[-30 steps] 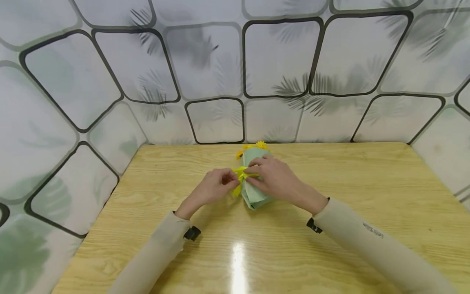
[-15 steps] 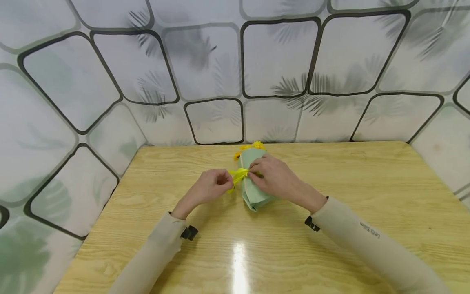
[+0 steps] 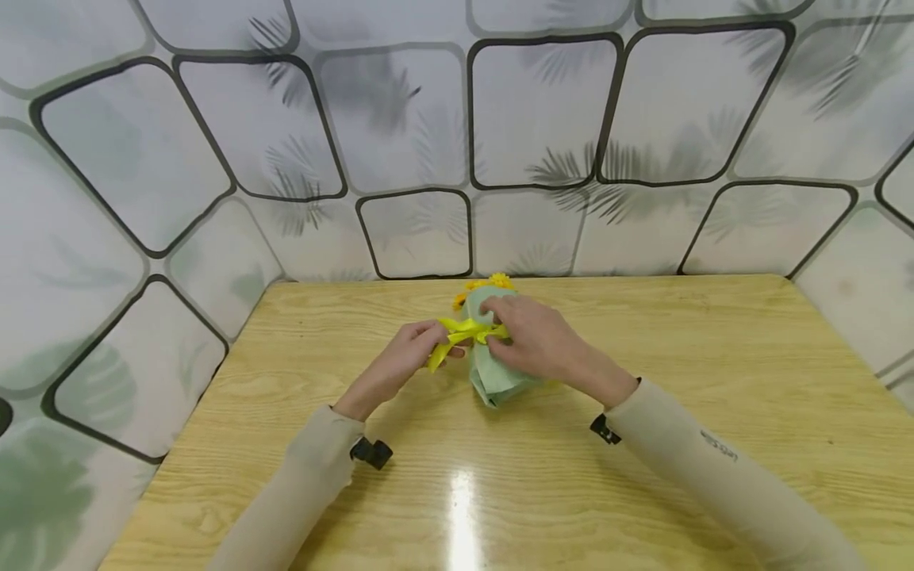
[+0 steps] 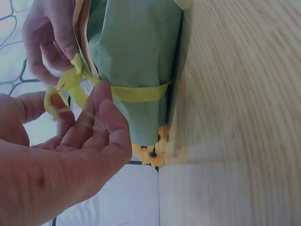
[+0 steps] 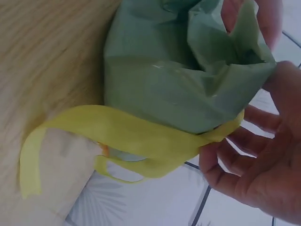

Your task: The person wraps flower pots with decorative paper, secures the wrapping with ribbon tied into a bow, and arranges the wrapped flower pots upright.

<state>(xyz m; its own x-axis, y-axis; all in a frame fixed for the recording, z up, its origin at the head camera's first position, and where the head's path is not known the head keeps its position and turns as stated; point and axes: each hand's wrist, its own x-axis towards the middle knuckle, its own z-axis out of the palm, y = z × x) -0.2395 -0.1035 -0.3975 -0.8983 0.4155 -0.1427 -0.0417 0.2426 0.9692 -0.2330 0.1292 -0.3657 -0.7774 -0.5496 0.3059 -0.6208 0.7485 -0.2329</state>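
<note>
A bouquet wrapped in pale green paper (image 3: 494,379) lies on the wooden table, its yellow flowers (image 3: 501,281) pointing to the back edge. A yellow ribbon (image 4: 141,93) runs around its middle and gathers at the front. My left hand (image 3: 401,358), at the bouquet's left side, holds a strand of the ribbon, with one tail hanging below the fingers. My right hand (image 3: 550,339) is over the wrap's right side and pinches the ribbon near the gather. In the right wrist view a wide ribbon tail (image 5: 108,125) trails away from the fingertips and curls down.
The wooden table (image 3: 286,444) stretches around the bouquet. Behind it and along the left stands a pale curtain (image 3: 543,111) printed with dark rounded outlines and leaves. A black wrist camera (image 3: 372,453) sits at the left cuff, another (image 3: 605,429) at the right.
The left hand first draws a ribbon strand leftward, then turns and lifts slightly, its fingers now reaching under the ribbon. The right index finger has lifted away from the ribbon. The bouquet stays nearly in place.
</note>
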